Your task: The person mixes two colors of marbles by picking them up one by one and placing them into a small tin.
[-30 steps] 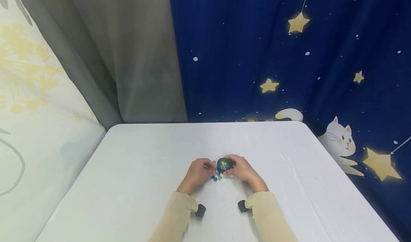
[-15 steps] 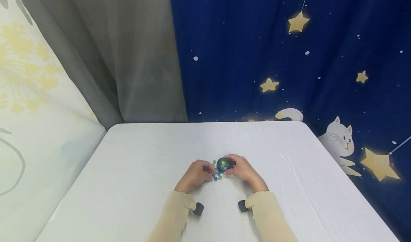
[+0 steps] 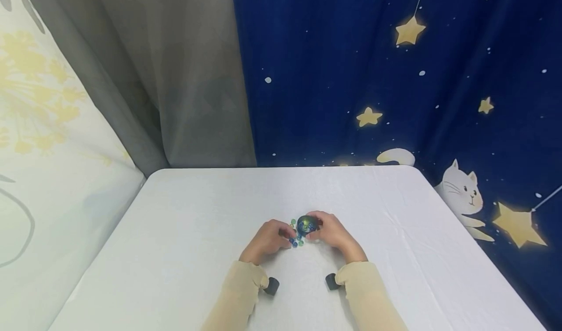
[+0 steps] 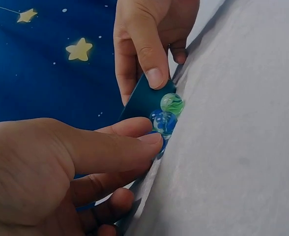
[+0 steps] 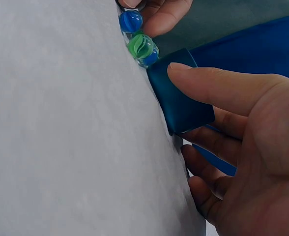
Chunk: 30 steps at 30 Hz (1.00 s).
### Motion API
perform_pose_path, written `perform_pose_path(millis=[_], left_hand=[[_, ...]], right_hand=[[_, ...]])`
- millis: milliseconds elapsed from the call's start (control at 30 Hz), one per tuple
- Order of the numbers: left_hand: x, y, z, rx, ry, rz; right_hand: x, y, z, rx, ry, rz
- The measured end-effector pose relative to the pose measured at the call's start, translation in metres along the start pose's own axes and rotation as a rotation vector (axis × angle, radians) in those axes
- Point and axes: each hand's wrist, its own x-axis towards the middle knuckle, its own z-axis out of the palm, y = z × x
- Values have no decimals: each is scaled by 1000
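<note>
My right hand [image 3: 329,231] grips a small dark teal cup [image 5: 176,93] by its side, thumb on the near wall and fingers behind. The cup stands on the white table, and green and blue show inside its round mouth in the head view. Just left of it lies a small group of blue and green glass marbles. My left hand [image 3: 270,236] reaches in among them, its thumb and index fingertips at a blue marble [image 5: 130,21], partly covered by the thumb in the left wrist view. Close beside the cup sits a green-swirled marble [image 4: 172,104].
A white cloth covers the table [image 3: 197,214]. Behind it hang a grey curtain [image 3: 202,87] and a dark blue curtain [image 3: 325,77] with stars and a cat. Both sleeves carry a small black block [image 3: 272,286] at the cuff.
My left hand has drawn back slightly from the cup and down to the marbles' left side, where it has stayed over the last half second. The right hand and cup keep their place.
</note>
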Motion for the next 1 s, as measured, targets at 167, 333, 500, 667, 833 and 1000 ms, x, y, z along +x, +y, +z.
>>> perform_pose_path(millis=[167, 333, 500, 667, 833, 1000], left_hand=[[0, 1, 1, 4, 10, 3], [1, -1, 3, 7, 18, -4], [2, -1, 5, 10, 31, -11], [0, 1, 5, 10, 39, -15], [0, 1, 2, -14, 31, -4], [-1, 1, -3, -40, 25, 5]], right_hand=[[0, 0, 0, -1, -3, 6], [0, 0, 0, -1, -4, 5], [0, 1, 0, -4, -1, -1], [-2, 1, -1, 3, 0, -4], [-2, 0, -3, 5, -6, -4], [-1, -1, -4, 3, -12, -2]])
